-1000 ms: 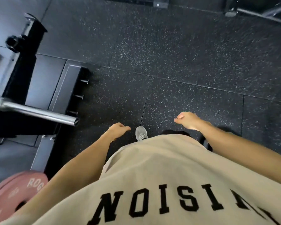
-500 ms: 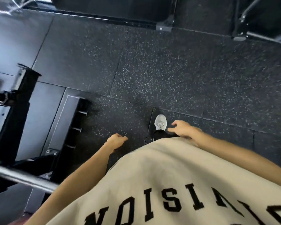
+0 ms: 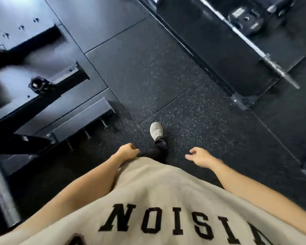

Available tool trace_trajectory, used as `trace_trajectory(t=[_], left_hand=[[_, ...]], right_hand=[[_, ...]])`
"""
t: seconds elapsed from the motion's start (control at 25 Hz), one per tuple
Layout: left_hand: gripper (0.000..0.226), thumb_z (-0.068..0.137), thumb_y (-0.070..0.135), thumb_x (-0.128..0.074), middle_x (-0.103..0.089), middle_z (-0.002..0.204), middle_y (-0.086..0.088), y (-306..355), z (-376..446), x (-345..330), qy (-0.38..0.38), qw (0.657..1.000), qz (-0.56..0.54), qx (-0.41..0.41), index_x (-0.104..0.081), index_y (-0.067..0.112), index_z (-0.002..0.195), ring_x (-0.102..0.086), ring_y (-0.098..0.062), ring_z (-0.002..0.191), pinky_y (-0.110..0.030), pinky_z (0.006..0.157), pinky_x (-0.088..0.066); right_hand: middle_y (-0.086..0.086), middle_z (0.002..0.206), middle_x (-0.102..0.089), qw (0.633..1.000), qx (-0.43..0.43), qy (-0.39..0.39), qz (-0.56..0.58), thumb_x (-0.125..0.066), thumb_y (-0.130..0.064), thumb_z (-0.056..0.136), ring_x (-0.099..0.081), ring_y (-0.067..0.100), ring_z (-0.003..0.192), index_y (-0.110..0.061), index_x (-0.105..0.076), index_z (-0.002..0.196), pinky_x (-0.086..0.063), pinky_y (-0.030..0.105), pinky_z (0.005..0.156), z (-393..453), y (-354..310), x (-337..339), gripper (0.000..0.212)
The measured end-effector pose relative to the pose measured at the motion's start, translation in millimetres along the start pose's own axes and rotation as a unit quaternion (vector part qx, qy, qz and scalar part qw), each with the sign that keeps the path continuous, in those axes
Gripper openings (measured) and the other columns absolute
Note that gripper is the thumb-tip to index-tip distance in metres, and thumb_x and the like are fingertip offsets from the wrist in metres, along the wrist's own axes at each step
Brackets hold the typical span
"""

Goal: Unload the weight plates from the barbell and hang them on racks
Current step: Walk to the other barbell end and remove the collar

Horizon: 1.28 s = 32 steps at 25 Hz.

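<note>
The bare silver barbell sleeve (image 3: 3, 191) runs along the lower left edge, with no plate showing on it. My left hand (image 3: 129, 151) hangs in front of my beige shirt with loosely curled fingers and holds nothing. Out to the right of my body, my right hand (image 3: 200, 157) is also empty, its fingers relaxed. No weight plate is in either hand. A dark round plate (image 3: 244, 20) lies blurred at the top right, beyond a black frame.
A black rack base (image 3: 81, 119) with short steel pegs (image 3: 87, 135) lies on the left, behind it an upright with a knob (image 3: 38, 84). A black beam with a silver bar (image 3: 279, 71) crosses the upper right. My white shoe (image 3: 155, 129) stands on speckled rubber floor.
The view has swung round. The barbell sleeve has slid to the lower left edge and the pink plate has left the view. My right hand has moved out from my body. One foot has stepped forward.
</note>
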<state>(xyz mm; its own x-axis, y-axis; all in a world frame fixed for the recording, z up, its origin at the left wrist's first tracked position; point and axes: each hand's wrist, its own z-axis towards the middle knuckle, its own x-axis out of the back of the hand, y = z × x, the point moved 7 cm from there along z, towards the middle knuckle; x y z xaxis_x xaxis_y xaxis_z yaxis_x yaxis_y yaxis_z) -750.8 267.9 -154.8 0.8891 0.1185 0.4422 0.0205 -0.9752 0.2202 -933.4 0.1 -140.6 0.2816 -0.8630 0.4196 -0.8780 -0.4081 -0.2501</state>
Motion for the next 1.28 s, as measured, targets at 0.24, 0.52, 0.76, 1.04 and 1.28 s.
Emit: trace_trajectory(t=[0.24,0.52,0.76,1.04,1.28], left_hand=[[0.050,0.099,0.042,-0.048,-0.055,0.135,-0.012,106,85,162,-0.007,1.000,-0.024,-0.003,-0.050,0.008,0.136,-0.056,-0.032,0.117,-0.040,0.092,-0.053],[0.039,0.098,0.041,-0.052,-0.060,0.125,-0.010,211,176,344,0.081,0.991,-0.106,-0.019,-0.054,0.014,0.126,-0.054,-0.023,0.096,-0.032,0.078,-0.045],[0.043,0.102,0.035,-0.049,-0.052,0.139,-0.012,262,247,407,0.022,0.996,-0.076,0.051,-0.048,0.009,0.137,-0.053,-0.030,0.122,-0.036,0.094,-0.047],[0.041,0.098,0.040,-0.055,-0.061,0.129,-0.008,306,307,563,0.146,0.955,-0.239,0.100,-0.056,0.012,0.127,-0.058,-0.027,0.113,-0.032,0.086,-0.048],[0.039,0.099,0.042,-0.052,-0.060,0.125,-0.007,324,382,646,0.103,0.937,-0.309,0.129,-0.053,0.014,0.126,-0.053,-0.021,0.100,-0.033,0.083,-0.047]], right_hand=[[0.007,0.133,-0.057,0.997,0.050,0.026,-0.056,-0.059,-0.047,0.092,-0.055,0.024,0.116,-0.015,-0.051,0.135,-0.042,0.037,0.101,98,-140,193,0.055],[0.009,0.133,-0.056,0.986,0.130,0.052,-0.092,-0.060,-0.040,0.093,-0.054,0.027,0.120,-0.011,-0.054,0.131,-0.041,0.035,0.098,190,-315,343,0.048],[0.007,0.126,-0.062,0.967,0.143,-0.004,-0.211,-0.064,-0.040,0.089,-0.056,0.025,0.115,-0.015,-0.060,0.124,-0.044,0.034,0.097,298,-415,433,0.043],[0.006,0.133,-0.057,0.944,0.195,-0.034,-0.265,-0.058,-0.043,0.094,-0.055,0.024,0.119,-0.016,-0.052,0.133,-0.044,0.038,0.101,387,-610,558,0.048],[0.007,0.137,-0.054,0.928,0.205,-0.081,-0.302,-0.058,-0.041,0.094,-0.053,0.023,0.122,-0.015,-0.048,0.137,-0.043,0.035,0.101,456,-729,591,0.051]])
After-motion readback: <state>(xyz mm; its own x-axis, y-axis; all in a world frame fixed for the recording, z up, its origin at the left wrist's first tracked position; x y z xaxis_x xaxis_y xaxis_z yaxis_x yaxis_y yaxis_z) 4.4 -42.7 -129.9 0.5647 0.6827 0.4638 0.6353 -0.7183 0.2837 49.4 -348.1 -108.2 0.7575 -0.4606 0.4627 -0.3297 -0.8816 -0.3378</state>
